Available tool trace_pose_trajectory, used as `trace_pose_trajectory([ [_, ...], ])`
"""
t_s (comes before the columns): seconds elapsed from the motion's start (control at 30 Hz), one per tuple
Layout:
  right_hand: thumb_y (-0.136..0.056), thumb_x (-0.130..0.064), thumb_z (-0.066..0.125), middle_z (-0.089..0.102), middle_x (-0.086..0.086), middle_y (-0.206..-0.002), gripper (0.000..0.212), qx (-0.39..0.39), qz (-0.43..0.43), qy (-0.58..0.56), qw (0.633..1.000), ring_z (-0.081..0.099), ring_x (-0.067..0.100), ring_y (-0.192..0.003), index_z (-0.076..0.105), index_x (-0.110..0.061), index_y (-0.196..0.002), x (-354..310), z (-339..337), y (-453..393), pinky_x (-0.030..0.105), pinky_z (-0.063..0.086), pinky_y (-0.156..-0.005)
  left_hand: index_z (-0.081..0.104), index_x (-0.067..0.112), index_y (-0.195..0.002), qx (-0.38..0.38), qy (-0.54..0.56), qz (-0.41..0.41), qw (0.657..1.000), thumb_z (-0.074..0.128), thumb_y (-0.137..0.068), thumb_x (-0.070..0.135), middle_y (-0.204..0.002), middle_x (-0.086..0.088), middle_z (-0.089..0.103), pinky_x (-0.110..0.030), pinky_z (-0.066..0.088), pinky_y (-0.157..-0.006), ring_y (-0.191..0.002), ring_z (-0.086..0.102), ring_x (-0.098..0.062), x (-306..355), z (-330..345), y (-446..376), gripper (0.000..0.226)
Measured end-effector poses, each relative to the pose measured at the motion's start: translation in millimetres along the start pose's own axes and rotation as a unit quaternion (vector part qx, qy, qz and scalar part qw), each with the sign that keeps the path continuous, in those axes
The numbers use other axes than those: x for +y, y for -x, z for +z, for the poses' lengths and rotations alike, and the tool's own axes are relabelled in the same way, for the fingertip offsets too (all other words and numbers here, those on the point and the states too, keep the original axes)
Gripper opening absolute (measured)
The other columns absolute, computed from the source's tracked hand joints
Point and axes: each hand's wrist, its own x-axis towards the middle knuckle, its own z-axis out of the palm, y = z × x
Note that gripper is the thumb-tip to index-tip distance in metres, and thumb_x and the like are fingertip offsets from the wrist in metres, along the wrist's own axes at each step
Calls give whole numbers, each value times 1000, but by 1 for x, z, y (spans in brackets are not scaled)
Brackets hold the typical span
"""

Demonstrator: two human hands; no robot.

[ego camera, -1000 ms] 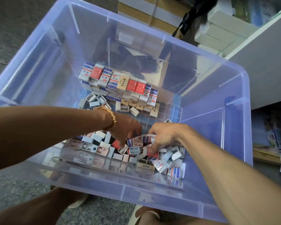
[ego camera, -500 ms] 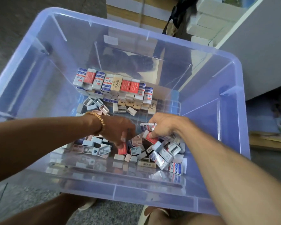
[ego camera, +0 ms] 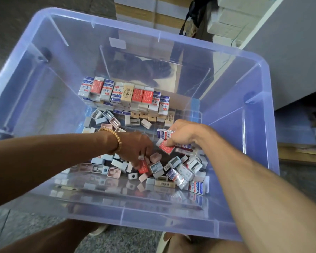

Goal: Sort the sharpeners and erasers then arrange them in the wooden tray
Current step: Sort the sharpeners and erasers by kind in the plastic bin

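Observation:
Inside a clear blue plastic bin (ego camera: 259, 161) lies a loose heap of small erasers and sharpeners (ego camera: 173, 172) near the front. At the back, erasers stand in a neat row (ego camera: 124, 92) on stacked ones. A few pastel sharpeners (ego camera: 106, 117) lie below that row. My right hand (ego camera: 182, 136) holds several erasers, a blue-and-white one on top and a red one (ego camera: 165, 147) below. My left hand (ego camera: 135, 150), with a bead bracelet on the wrist, reaches into the heap and pinches a red eraser (ego camera: 143, 168). The wooden tray is mostly hidden under the items.
The bin's tall walls surround both hands. A white cabinet (ego camera: 290, 52) stands at the right, cardboard boxes (ego camera: 153, 15) and stacked white packs (ego camera: 232, 21) behind the bin. My knees and a sandal (ego camera: 164, 241) show below the front wall, on a speckled floor.
My right hand has lifted out of the heap with erasers in its grip. My left hand has shifted right and down onto a red eraser.

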Motion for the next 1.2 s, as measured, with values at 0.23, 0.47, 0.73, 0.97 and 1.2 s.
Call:
trace_pose_trajectory([
  [0.23, -89, -26, 73, 71, 11, -111, 27, -21, 2, -93, 995, 66, 30, -110, 70, -7, -108, 0, 2, -7, 50, 50, -101, 56, 22, -126, 25, -9, 21, 999, 79, -79, 19, -96, 10, 46, -12, 30, -59, -81, 44, -6, -1, 4, 5, 53],
  [0.47, -92, -14, 70, 75, 12, -103, 18, -13, 32, -194, 980, 73, 25, -102, 68, -4, -107, 4, 2, -7, 39, 58, -89, 60, 23, -124, 11, -25, 16, 999, 78, -79, 21, -102, 9, 48, -15, 32, -61, -88, 49, -10, -1, 7, 1, 49],
  [0.73, -92, -11, 70, 77, 12, -92, 15, 1, 23, -262, 965, 75, 18, -81, 67, -3, -105, 0, -3, -6, 26, 58, -63, 63, 28, -102, -23, 28, -9, 999, 81, -75, 22, -89, 18, 56, -20, 40, -64, -82, 55, -7, -8, 6, 6, 33],
  [0.97, -88, -13, 75, 75, 12, -102, 21, 10, -19, -290, 957, 71, 21, -93, 71, -5, -107, -1, -3, -12, 33, 58, -72, 71, 24, -110, -50, 70, -12, 996, 77, -80, 18, -95, 13, 66, -18, 47, -69, -80, 59, -1, -5, -12, 16, 31],
  [1.2, -89, -6, 72, 76, 13, -95, 18, -4, -119, -391, 913, 67, 17, -79, 70, -2, -107, -30, -5, -5, 26, 54, -58, 71, 44, -92, 18, 124, -54, 991, 80, -77, 22, -90, 13, 72, -34, 53, -80, -81, 64, -11, -11, -32, 60, 28],
])
